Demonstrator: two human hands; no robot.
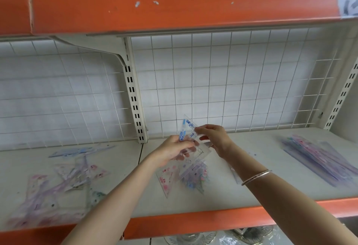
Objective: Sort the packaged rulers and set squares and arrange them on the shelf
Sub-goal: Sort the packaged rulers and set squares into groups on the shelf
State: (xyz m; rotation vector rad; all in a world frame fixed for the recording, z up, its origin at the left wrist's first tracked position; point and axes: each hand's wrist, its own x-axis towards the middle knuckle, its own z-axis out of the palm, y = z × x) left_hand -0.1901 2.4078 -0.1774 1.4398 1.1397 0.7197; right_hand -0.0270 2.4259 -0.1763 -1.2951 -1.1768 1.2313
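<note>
Item: clear set square [188,128], pinched between my left hand [174,150] and right hand [215,138], above shelf [242,167].

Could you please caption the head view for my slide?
Both hands hold a clear set square above the shelf.

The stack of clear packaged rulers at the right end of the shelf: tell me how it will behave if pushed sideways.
The stack of clear packaged rulers already lies fanned, so it would likely slide apart rather than move as one. The glossy wrapping suggests slippery layers. Being flat and low on the white shelf, it probably won't tip or roll.
</note>
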